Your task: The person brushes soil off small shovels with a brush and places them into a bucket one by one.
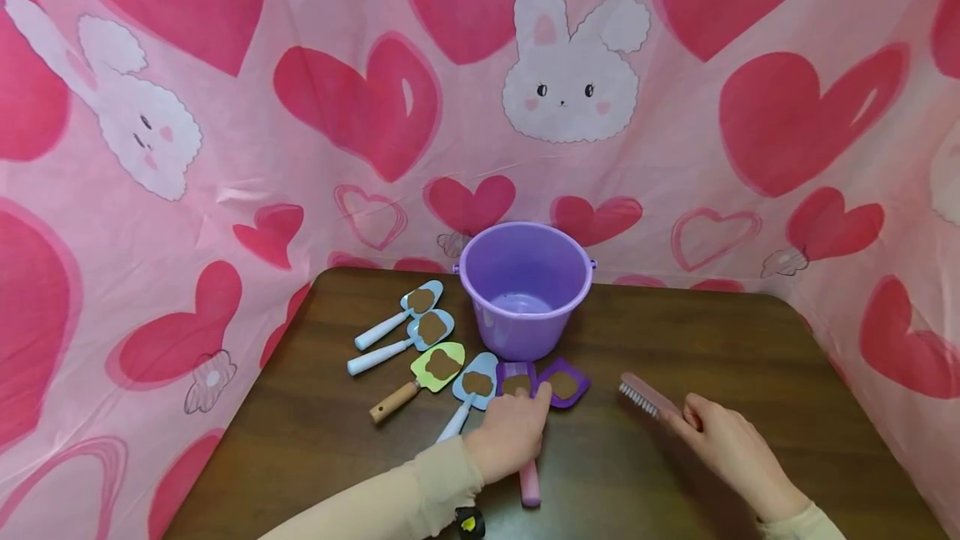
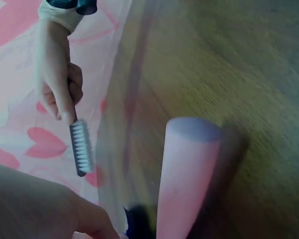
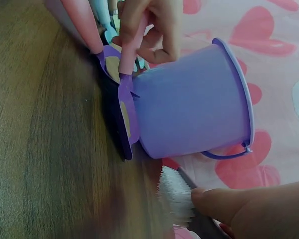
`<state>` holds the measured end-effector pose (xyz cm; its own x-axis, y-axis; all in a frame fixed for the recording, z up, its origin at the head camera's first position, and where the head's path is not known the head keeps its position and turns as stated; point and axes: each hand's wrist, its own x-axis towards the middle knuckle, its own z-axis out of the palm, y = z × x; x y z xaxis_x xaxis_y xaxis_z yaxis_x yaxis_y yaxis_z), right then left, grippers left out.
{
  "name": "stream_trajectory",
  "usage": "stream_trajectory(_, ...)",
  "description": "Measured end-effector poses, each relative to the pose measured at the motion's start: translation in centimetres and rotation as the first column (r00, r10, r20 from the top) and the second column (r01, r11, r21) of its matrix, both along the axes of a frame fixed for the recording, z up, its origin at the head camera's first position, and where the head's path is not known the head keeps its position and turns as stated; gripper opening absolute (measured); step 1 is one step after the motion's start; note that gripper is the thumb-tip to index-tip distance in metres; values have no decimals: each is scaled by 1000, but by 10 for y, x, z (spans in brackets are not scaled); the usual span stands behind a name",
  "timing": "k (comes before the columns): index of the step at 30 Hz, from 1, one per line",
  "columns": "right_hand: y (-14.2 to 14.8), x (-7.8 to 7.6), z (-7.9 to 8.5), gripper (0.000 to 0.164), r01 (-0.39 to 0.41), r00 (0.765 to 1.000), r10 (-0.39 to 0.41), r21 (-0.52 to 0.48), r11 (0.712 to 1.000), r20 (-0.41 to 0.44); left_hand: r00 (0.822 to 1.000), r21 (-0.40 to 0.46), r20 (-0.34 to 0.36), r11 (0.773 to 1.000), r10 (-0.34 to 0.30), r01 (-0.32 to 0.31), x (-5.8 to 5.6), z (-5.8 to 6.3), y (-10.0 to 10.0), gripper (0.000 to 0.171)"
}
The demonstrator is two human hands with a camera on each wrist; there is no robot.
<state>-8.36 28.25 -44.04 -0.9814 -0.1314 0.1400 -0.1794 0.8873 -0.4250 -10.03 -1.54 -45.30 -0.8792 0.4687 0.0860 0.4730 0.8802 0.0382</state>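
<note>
My left hand (image 1: 513, 433) pinches the pink handle (image 3: 133, 52) of a toy shovel with a purple blade (image 1: 564, 383). A brown patch marks that blade. Just left of it is a second pink-handled purple shovel (image 1: 516, 375), its handle end (image 1: 529, 486) showing below the hand. My right hand (image 1: 738, 448) grips a pink scrub brush (image 1: 648, 394) with white bristles (image 3: 173, 191), held to the right of the shovels. In the left wrist view, a pink handle (image 2: 189, 174) stands near my left hand (image 2: 45, 206). The head view hides the pinched handle behind my hand.
A purple bucket (image 1: 517, 332) stands behind the shovels. To the left lie a blue shovel (image 1: 476, 377), a green one with a wooden handle (image 1: 438, 365) and two more blue ones, all brown-patched. A dark object (image 1: 470, 522) sits at the near edge. Heart-patterned cloth (image 1: 360, 215) surrounds the table.
</note>
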Motion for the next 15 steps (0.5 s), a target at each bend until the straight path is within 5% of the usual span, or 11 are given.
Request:
stream_trajectory(7, -7, 5, -4, 43, 1, 1000, -1, 3, 1000, 2, 996, 60, -85, 998, 10, -4, -5, -9, -5, 15)
stream_trajectory(15, -26, 2, -2, 43, -51, 988, 47, -28, 998, -150, 995, 146, -94, 988, -29, 43, -13, 5, -12, 26)
